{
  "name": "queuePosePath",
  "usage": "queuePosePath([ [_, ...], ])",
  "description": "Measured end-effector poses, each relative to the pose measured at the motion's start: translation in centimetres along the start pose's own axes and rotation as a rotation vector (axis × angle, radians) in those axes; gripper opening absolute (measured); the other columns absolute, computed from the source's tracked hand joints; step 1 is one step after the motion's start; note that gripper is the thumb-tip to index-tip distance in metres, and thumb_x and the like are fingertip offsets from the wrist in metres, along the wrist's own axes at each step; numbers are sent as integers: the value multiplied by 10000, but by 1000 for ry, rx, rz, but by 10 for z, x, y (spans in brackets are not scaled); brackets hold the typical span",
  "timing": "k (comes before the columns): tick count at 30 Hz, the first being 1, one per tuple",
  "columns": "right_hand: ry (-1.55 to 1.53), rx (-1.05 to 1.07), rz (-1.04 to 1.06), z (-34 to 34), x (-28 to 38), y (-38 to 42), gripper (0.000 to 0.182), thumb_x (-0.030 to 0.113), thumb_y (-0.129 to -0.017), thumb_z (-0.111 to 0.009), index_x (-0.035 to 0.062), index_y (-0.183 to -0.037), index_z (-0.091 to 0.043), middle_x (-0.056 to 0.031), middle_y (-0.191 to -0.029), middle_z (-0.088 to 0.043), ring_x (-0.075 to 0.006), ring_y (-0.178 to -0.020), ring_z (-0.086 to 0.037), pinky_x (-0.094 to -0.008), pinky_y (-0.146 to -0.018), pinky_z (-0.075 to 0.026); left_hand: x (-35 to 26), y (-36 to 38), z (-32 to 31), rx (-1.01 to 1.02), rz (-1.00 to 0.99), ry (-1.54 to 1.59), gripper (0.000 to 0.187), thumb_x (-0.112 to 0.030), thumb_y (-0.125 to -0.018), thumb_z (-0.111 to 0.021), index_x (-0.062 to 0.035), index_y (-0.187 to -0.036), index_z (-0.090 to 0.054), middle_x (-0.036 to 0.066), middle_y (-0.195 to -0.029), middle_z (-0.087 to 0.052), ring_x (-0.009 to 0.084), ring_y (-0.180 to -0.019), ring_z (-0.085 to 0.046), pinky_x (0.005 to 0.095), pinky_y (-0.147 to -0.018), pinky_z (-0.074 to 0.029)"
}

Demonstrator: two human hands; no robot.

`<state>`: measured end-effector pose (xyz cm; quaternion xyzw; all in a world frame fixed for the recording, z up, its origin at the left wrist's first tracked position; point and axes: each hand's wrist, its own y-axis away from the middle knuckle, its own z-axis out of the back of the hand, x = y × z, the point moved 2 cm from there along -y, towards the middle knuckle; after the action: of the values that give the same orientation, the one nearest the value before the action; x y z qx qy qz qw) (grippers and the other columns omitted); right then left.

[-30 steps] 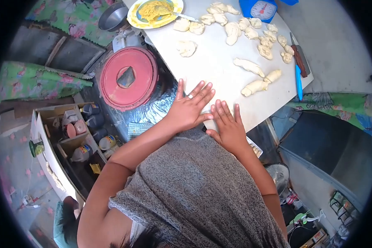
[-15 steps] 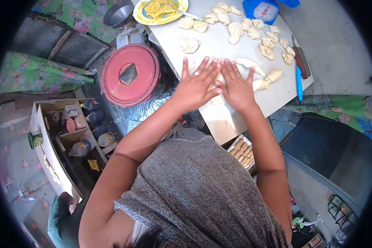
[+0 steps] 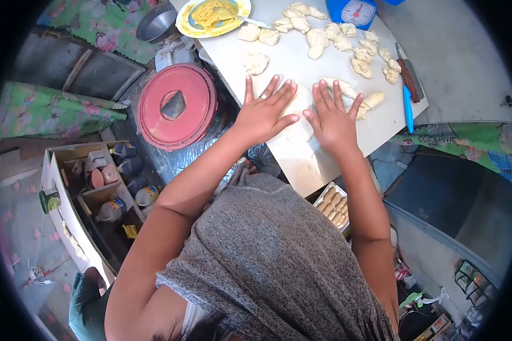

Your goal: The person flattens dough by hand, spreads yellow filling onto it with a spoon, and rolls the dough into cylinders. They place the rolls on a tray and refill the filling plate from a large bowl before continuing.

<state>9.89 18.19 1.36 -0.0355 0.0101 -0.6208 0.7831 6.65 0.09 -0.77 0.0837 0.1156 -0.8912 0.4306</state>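
Note:
My left hand lies palm down with its fingers spread, a ring on one finger. Palm down too, my right hand rests with its fingers extended, apart from the left. Between them a pale, flattened piece of dough shows on the white tabletop; its edges blend into the surface and are partly covered by the hands. One dough lump sits just beyond my left fingertips. Beside my right fingers lie a long dough piece and a twisted dough piece.
Several dough lumps are scattered across the far tabletop. A plate of yellow filling with a spoon, a blue scale, a knife and a blue-handled tool surround them. A red-lidded bucket stands left; a tray of rolls sits below.
My hands have moved apart from nearly touching, uncovering more of the flattened dough between them. The view has shifted slightly.

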Motion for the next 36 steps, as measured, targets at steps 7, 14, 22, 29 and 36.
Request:
queuePosePath([
  [7,-185,-7,109,2,20,60,704,537,-921,-392,73,-1447,-317,-122,-1515,-288,-237,-1417,-239,-609,-1116,-33,-10,28,16,66,-49,-6,674,-570,-939,-331,-155,-1469,-297,52,-1520,-298,258,-1430,-201,669,-1073,47],
  [14,-150,211,24,4,20,62,709,531,-914,-420,70,-1443,-319,-104,-1518,-288,-215,-1422,-227,-624,-1111,-19,-13,41,27,214,-11,-21,719,-604,-895,-400,-125,-1430,-371,51,-1501,-334,239,-1421,-229,660,-1079,61],
  [22,-56,84,-26,10,24,51,738,536,-911,-419,69,-1464,-270,-104,-1534,-252,-222,-1433,-196,-670,-1082,0,-10,51,14,197,-80,74,752,-622,-903,-362,-107,-1451,-326,79,-1509,-314,246,-1438,-169,675,-1065,65],
  [29,-172,198,190,-3,52,78,784,577,-878,-454,56,-1445,-309,-133,-1521,-266,-234,-1431,-197,-580,-1130,-67,-6,49,20,158,-200,180,819,-642,-883,-381,-101,-1482,-241,94,-1547,-215,283,-1445,-130,676,-1060,78],
  [36,-200,197,164,-11,47,93,817,577,-850,-504,50,-1443,-308,-135,-1524,-258,-242,-1435,-188,-675,-1080,-44,-10,63,10,248,-186,140,827,-681,-866,-342,-104,-1458,-306,76,-1525,-275,202,-1430,-205,656,-1083,50],
])
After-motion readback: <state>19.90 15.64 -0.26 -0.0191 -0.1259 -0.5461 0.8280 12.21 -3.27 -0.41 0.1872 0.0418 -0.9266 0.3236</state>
